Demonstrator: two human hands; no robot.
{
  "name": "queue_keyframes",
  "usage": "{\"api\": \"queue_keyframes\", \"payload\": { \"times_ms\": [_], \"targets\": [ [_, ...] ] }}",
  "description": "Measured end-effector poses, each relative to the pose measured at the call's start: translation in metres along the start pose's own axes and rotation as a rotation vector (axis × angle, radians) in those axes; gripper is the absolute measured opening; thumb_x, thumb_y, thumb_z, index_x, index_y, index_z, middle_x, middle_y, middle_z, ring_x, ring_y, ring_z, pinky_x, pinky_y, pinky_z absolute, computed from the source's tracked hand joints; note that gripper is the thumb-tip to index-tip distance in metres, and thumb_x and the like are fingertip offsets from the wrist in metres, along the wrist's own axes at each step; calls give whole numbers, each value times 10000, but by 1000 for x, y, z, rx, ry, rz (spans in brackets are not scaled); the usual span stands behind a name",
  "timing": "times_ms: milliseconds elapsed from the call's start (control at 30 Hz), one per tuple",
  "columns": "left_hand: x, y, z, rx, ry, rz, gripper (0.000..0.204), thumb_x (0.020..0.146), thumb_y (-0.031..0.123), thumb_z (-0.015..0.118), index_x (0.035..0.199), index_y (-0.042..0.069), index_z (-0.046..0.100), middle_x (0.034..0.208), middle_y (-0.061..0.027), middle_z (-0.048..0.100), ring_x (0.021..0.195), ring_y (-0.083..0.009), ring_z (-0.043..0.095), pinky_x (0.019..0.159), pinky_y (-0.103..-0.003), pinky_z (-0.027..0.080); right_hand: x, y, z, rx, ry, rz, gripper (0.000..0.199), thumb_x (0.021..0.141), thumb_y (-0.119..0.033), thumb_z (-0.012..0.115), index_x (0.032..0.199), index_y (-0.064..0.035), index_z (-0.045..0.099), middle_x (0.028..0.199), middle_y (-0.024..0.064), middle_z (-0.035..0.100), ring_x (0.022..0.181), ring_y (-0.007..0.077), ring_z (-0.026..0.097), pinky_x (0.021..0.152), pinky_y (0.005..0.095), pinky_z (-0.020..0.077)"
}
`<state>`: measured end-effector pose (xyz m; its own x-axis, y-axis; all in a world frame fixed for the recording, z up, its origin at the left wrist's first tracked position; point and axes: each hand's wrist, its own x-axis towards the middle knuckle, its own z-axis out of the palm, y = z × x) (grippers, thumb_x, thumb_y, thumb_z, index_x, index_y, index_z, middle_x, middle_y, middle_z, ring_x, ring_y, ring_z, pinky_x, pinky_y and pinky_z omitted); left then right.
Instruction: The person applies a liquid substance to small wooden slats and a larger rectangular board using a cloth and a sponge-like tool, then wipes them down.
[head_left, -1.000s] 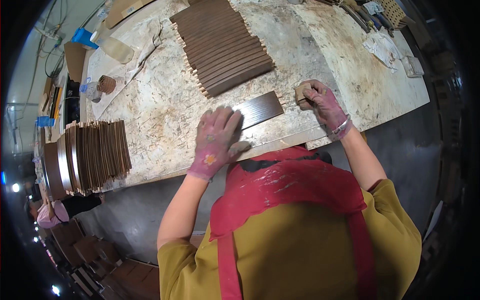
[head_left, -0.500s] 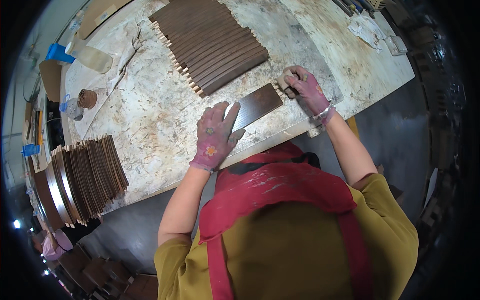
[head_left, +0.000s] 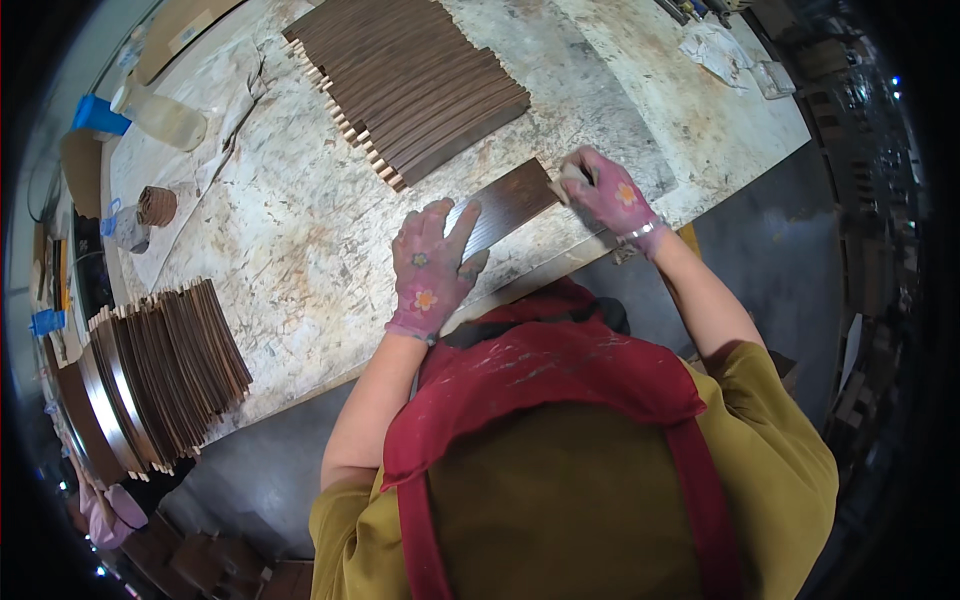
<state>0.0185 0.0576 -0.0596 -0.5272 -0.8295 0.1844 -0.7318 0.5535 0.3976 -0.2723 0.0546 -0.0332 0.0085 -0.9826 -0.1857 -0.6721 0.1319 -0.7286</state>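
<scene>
A dark brown wooden board [head_left: 513, 203] lies slantwise near the table's front edge. Across its left end rests my left hand [head_left: 432, 262], in a pink flowered glove, open with fingers stretched and thumb apart. The board's left end is hidden under it. At the right end, my right hand [head_left: 604, 192], in a matching glove, is closed round a small tan pad [head_left: 572, 174], mostly covered by the fingers. The pad is against or very close to the board's end; exact contact is unclear.
Behind the board lies a row of similar dark boards [head_left: 420, 85] with pale dowels at their ends. Another stack [head_left: 165, 375] stands at the table's left end. A plastic bottle [head_left: 165, 118], brown roll [head_left: 157, 206] and crumpled cloth [head_left: 715, 52] sit on the stained table [head_left: 290, 240].
My right hand has shifted slightly left and down with the pad, closer over the board's right end, covering the dowels there. My left hand stays on the board. The whole view has shifted slightly.
</scene>
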Motion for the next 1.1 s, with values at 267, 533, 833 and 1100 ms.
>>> {"api": "queue_keyframes", "payload": {
  "times_ms": [267,533,833,1100],
  "targets": [
    [12,-22,-11,-173,27,51,557,822,291,730,1327,104,587,1267,-174,575,1175,-370,547,985,-454,455,-32,4,-20,489,149,134,299,925,-241,632,1111,-9,602,926,57,655,856,130,627,768,276,511],
    [8,-10,-1,-109,30,142,545,808,253,727,1314,103,592,1320,-171,532,1174,-366,528,979,-475,448,-2,12,6,1484,-380,74,260,970,-246,604,1079,-13,565,861,25,555,745,96,516,657,243,438],
    [-19,-33,-37,-174,237,121,318,849,197,673,1136,73,616,1261,-182,538,1160,-369,531,1016,-478,427,25,-54,1,1094,-287,-12,379,940,-242,668,1219,-19,543,957,85,627,773,133,579,636,247,470],
    [-12,-91,-154,-105,432,-405,283,957,288,592,846,28,574,816,-159,589,790,-346,581,729,-424,478,84,-130,9,754,-618,-93,469,885,-296,706,1227,-19,544,939,55,616,782,120,589,639,260,490]
  ]
}}
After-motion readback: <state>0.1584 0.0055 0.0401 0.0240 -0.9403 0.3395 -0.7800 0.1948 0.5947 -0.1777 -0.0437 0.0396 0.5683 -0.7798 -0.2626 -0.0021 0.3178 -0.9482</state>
